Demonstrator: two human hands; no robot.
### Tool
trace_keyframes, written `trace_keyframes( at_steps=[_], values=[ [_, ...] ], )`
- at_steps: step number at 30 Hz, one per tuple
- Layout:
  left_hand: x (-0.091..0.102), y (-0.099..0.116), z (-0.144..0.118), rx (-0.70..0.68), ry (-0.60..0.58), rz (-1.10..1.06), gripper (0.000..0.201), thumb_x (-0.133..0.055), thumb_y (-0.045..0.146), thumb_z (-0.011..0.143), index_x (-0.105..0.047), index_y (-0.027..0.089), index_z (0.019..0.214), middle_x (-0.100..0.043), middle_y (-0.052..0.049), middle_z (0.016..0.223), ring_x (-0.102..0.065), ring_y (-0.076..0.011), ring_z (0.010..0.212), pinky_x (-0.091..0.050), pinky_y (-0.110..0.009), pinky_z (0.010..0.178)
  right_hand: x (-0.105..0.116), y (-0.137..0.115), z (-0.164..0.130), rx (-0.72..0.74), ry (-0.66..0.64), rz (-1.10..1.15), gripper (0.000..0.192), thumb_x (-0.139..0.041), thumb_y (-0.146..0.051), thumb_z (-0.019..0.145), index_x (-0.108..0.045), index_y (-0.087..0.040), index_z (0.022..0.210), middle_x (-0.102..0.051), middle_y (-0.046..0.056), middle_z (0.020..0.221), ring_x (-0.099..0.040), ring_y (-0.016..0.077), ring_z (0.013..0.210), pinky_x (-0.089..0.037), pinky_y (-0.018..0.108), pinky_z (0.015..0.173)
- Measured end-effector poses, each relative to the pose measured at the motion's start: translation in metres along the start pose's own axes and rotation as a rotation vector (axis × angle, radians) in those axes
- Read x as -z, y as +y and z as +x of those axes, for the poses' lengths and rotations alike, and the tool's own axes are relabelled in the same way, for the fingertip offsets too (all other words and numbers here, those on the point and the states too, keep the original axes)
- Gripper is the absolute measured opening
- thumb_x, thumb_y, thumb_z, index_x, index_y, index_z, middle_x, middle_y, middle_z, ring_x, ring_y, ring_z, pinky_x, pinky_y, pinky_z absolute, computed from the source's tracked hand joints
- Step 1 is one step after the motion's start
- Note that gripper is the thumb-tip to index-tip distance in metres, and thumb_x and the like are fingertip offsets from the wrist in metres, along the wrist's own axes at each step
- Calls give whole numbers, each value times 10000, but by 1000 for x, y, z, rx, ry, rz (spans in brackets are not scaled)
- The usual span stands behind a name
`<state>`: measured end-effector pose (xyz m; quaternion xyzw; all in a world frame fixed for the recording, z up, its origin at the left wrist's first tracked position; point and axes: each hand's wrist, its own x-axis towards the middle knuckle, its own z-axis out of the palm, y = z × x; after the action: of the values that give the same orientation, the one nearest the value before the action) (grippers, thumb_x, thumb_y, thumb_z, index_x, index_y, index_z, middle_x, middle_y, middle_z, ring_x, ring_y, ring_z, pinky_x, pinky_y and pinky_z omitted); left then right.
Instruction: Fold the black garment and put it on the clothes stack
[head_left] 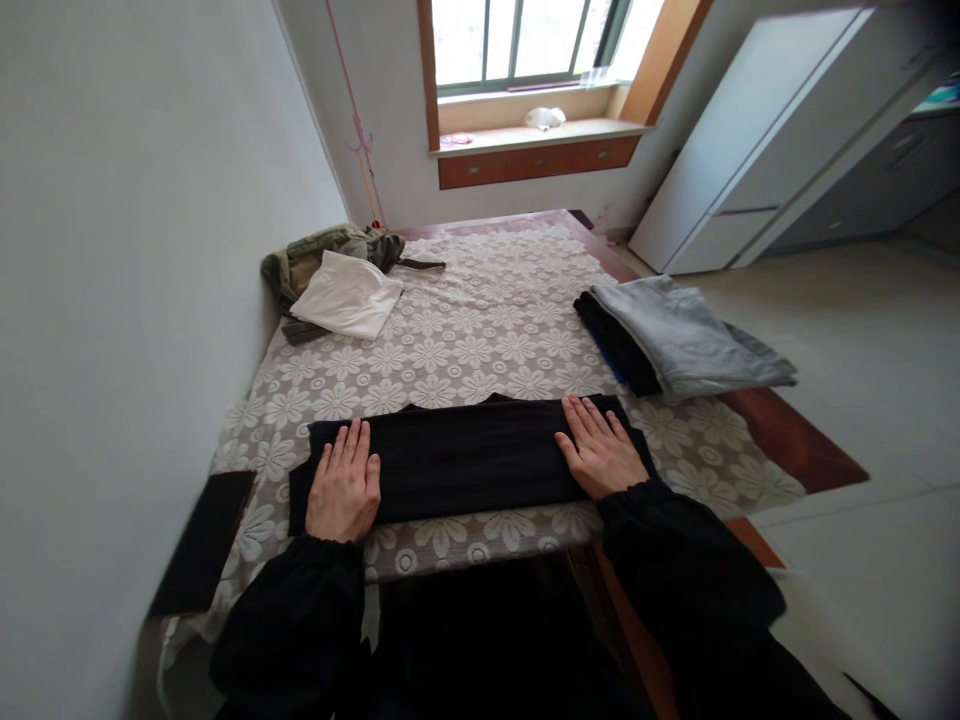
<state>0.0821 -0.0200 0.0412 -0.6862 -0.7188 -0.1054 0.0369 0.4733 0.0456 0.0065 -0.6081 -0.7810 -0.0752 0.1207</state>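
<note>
the black folded garment (pixel 465 458) lies as a long strip w/ its long axis running left-right across the near edge of the lace-covered table (pixel 480 330), left hand (pixel 345 485) flat on its left end & right hand (pixel 600 452) flat on its right end, fingers open and pointing away, gripping nothing.

Wooden table (pixel 795 440) under floral lace cloth (pixel 480 330). On it: black folded garment (pixel 465 455), grey-and-black stack (pixel 675 340), white-and-olive heap (pixel 337 280).
</note>
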Motion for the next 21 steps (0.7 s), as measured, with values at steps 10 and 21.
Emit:
trace_keyframes(
  at_steps=[10, 21],
  values=[
    [10, -27, -4, 91, -10, -13, 595, -313, 337, 1016, -361, 154, 1579, -436, -103, 1592, -344, -271, 1504, -261, -510, 1241, -1, 24, -2, 31, -13, -7, 616, -296, -385, 1039, -258, -207, 1628, -373, 51, 1630, -333, 239, 1501, -253, 468, 1229],
    [10, -41, -9, 120, -35, -50, 604, -309, 374, 1029, -317, 172, 1599, -386, -87, 1626, -289, -300, 1526, -227, -530, 1251, -4, 59, -8, 57, -28, 56, 624, -318, -367, 1032, -268, -173, 1622, -379, 95, 1628, -325, 256, 1504, -319, 470, 1207]
  ],
)
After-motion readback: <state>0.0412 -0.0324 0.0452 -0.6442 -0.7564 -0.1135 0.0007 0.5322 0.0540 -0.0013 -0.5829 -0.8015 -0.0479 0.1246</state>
